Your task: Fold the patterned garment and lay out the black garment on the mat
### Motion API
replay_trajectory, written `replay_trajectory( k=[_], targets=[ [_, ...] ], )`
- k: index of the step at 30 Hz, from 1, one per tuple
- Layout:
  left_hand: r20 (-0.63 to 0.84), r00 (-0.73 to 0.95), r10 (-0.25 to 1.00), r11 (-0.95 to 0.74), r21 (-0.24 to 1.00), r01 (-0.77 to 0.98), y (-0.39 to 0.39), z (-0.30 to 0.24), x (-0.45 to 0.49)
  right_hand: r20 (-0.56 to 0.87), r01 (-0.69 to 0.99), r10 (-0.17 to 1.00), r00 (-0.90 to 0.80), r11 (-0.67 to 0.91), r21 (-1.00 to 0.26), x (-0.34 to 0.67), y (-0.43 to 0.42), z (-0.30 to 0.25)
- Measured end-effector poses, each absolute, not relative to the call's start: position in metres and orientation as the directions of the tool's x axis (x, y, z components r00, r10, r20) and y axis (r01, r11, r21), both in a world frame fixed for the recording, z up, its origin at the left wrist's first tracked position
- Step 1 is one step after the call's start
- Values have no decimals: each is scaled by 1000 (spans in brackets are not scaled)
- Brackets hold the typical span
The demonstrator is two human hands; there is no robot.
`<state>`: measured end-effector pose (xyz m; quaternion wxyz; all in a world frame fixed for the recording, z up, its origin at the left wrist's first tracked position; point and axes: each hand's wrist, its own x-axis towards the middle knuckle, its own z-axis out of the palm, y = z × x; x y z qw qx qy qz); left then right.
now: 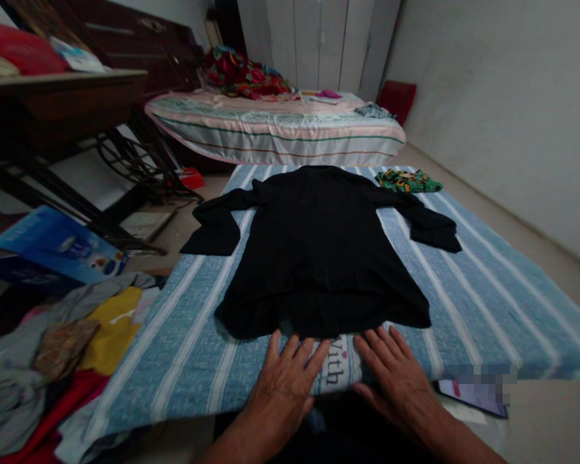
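A black long-sleeved shirt [319, 245] lies spread on a table covered by a blue striped cloth [193, 335]. Its collar points away from me, the left sleeve is bent toward me, and the right sleeve reaches out to the side. Fingers spread, my left hand [290, 367] rests flat by the shirt's near hem. My right hand [391, 361] lies flat to the right of it, fingertips close to the same hem. Whether the fingertips touch the fabric is hard to tell. Between the hands, printed lettering [336, 364] shows on the cloth.
A patterned green cloth [408, 181] sits at the table's far right. Piled clothes [77, 348] and a blue box [60, 245] stand at left, below a sewing-machine table [67, 84]. Behind is a bed [280, 132]. A phone or tablet [473, 393] lies low at the right.
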<state>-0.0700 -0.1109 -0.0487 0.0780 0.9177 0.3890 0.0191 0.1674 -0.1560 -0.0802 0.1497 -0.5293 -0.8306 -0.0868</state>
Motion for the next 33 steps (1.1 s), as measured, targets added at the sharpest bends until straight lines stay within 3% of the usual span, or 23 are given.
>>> replay_trajectory(
  k=[9,11,16,20,25,29,33],
  targets=[
    [27,679,734,-674,151,723,-114,-54,-77,316,901,850,-423,430,49,182,-166,-86],
    [64,689,722,-690,136,711,-116,-56,-82,365,898,831,-421,438,37,186,-169,-84],
    [311,715,625,-775,140,616,-117,-53,-90,563,867,756,-332,481,-134,194,-156,-65],
    [508,621,597,-786,218,578,-104,-34,-93,624,858,714,-317,497,-133,203,-133,-50],
    [588,389,709,-565,143,813,-74,-23,-118,575,880,733,-362,472,-47,212,-114,-54],
    [535,244,808,-340,87,936,-63,-28,-149,508,888,761,-404,459,19,218,-110,-70],
    [436,67,897,-130,117,984,-62,-27,-164,508,877,749,-427,479,32,222,-109,-80]
  ],
)
